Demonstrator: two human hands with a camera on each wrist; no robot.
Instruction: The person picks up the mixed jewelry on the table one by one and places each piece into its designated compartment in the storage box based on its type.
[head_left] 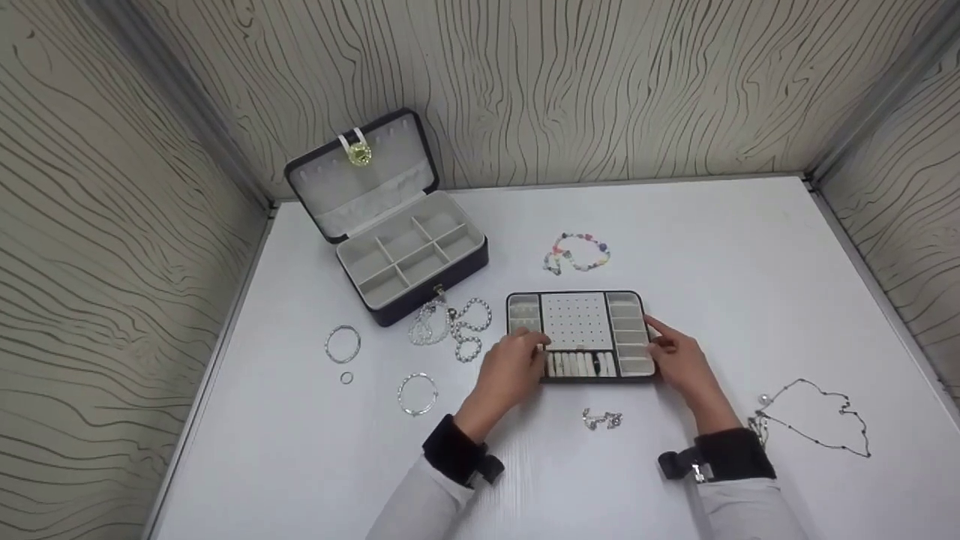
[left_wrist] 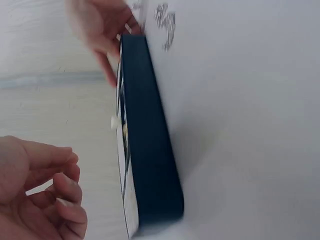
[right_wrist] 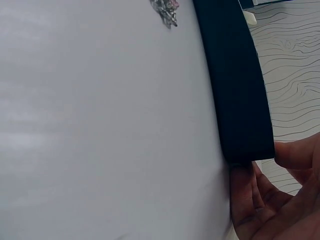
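Note:
A dark blue jewelry tray has small side compartments, a white panel with rows of holes and a section of white ring rolls. My right hand holds its right end, the thumb at the upper edge and the other fingers low against the end wall, as the right wrist view shows. My left hand hovers by the tray's left front corner. Its fingers are loosely bent with nothing between them, apart from the tray in the left wrist view. A small silvery chain piece lies in front of the tray.
An open jewelry box with divided compartments stands at the back left. Beaded strands lie before it, with bracelets and a ring nearby. A colorful bead bracelet lies behind the tray; a long necklace lies far right. Patterned walls enclose the table.

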